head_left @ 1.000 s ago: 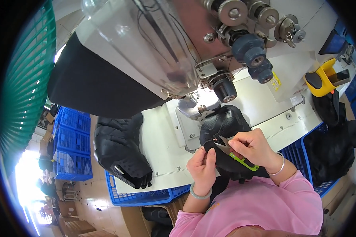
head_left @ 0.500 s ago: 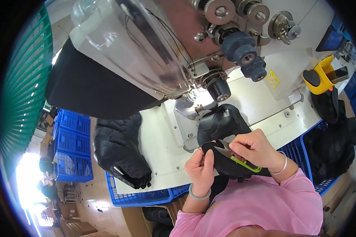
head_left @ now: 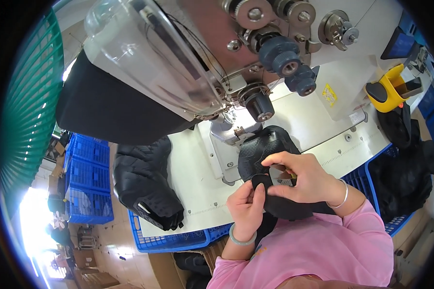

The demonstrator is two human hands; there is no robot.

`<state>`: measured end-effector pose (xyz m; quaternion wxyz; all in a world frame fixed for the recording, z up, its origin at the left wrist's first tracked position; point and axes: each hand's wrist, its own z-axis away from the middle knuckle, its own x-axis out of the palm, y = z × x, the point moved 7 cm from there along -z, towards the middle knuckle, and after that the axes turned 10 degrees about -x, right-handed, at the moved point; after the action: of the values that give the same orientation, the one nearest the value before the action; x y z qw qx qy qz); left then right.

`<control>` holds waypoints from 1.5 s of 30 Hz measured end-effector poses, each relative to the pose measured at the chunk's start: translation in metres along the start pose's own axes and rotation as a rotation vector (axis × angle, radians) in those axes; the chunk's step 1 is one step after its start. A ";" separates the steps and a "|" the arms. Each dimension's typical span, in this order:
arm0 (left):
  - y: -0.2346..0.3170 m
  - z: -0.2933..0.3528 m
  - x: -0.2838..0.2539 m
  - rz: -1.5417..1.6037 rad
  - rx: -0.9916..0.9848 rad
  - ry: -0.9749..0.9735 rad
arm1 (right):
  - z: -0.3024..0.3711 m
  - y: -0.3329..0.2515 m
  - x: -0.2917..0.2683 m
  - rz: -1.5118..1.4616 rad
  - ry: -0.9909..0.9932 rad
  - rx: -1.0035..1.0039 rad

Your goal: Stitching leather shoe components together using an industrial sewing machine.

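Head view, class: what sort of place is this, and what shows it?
Probably a sewing workshop: an industrial sewing machine, stacked blue plastic crates, and a black workpiece in the left hand.

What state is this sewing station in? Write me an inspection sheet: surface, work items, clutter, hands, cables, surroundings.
Surface: white table, scale marked along its near edge.
Work items: black textured piece by the sewing machine; metal snips, handle hidden.
Clutter: black ridged item at the table's left end; yellow holder at right.
Hands: left hand pinches black material, its link to the textured piece unclear; right hand holds the snips.
Cables: nothing seen that is plainly a cable.
Surroundings: green ribbed guard and stacked blue crates, both left.
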<state>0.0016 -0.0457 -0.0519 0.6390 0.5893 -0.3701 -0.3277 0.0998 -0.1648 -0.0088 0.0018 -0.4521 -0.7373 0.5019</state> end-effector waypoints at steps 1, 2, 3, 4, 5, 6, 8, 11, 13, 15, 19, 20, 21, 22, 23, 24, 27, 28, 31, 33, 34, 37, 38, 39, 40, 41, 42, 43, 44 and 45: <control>0.000 0.001 0.001 0.010 0.006 -0.008 | -0.001 0.003 0.002 0.004 0.007 0.014; 0.001 0.001 0.002 -0.046 0.032 0.005 | -0.002 -0.005 0.004 0.140 -0.004 -0.140; 0.001 0.001 0.003 -0.102 0.057 0.017 | -0.003 -0.009 0.007 0.288 -0.022 -0.247; 0.000 0.001 0.003 -0.103 0.057 0.016 | -0.002 -0.012 0.008 0.372 -0.018 -0.319; 0.002 0.000 0.004 -0.143 0.099 0.002 | -0.002 -0.012 0.008 0.364 -0.024 -0.342; 0.004 0.000 0.005 -0.183 0.139 -0.013 | -0.003 -0.011 0.006 0.443 -0.037 -0.358; -0.002 -0.002 0.004 -0.126 0.051 -0.053 | -0.008 -0.011 -0.014 0.511 0.077 -0.333; -0.008 -0.003 0.003 -0.004 -0.079 -0.118 | -0.003 0.017 -0.075 0.259 0.526 0.123; -0.010 -0.003 0.005 0.059 -0.120 -0.147 | 0.001 0.020 -0.078 0.232 0.439 0.245; -0.011 -0.003 0.006 0.001 -0.130 -0.131 | 0.001 0.016 -0.044 0.019 0.056 0.219; -0.003 -0.002 0.009 -0.007 -0.023 -0.103 | 0.011 -0.002 -0.013 0.078 -0.107 0.037; -0.001 -0.001 0.007 -0.043 0.003 -0.068 | 0.014 -0.003 -0.010 0.079 -0.107 0.036; 0.001 0.000 0.005 -0.080 0.030 -0.031 | 0.016 -0.002 -0.007 0.048 -0.133 0.069; 0.001 0.000 0.006 -0.080 0.029 -0.028 | 0.017 -0.002 -0.005 0.019 -0.138 0.088; 0.002 0.001 0.005 -0.078 0.049 -0.012 | 0.017 -0.002 -0.002 0.013 -0.163 0.101; 0.004 0.002 0.004 -0.077 0.069 0.002 | 0.016 -0.003 -0.003 0.020 -0.139 0.110; 0.007 0.003 0.003 -0.147 0.122 0.037 | 0.014 -0.004 -0.003 0.026 -0.103 0.126; 0.006 0.004 0.003 -0.147 0.122 0.036 | 0.014 0.000 -0.002 0.033 -0.113 0.175; 0.006 0.004 0.001 -0.164 0.144 0.059 | 0.016 0.000 -0.001 0.016 -0.100 0.168; 0.007 0.004 0.001 -0.231 0.175 0.081 | 0.018 0.000 0.000 0.005 -0.094 0.150; 0.007 0.004 0.001 -0.228 0.178 0.079 | 0.019 0.000 0.001 0.006 -0.093 0.149; 0.005 0.005 0.001 -0.212 0.190 0.087 | 0.019 0.004 0.003 -0.016 -0.073 0.157; 0.006 0.006 0.001 -0.208 0.198 0.083 | 0.018 0.006 0.005 -0.026 -0.085 0.163; 0.004 0.005 0.001 -0.212 0.178 0.079 | 0.017 0.011 0.001 -0.062 0.005 0.211; 0.007 0.008 0.000 -0.205 0.205 0.078 | 0.018 0.019 -0.001 -0.101 0.055 0.306; 0.004 0.009 0.001 -0.233 0.146 0.028 | 0.019 0.028 -0.008 -0.167 0.184 0.406; 0.005 0.010 0.005 -0.222 0.151 -0.048 | 0.017 0.026 -0.012 -0.312 0.259 0.345; 0.002 0.008 0.003 -0.258 0.089 -0.019 | 0.020 0.034 -0.013 -0.433 0.298 0.449; 0.000 0.007 0.001 -0.179 0.045 -0.008 | 0.017 0.028 -0.014 -0.460 0.295 0.366; -0.004 0.005 -0.001 -0.111 -0.027 0.003 | 0.012 0.017 -0.014 -0.307 0.172 0.230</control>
<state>-0.0033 -0.0483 -0.0559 0.6281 0.6010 -0.3314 -0.3668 0.1136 -0.1816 -0.0214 0.1926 -0.3725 -0.7325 0.5363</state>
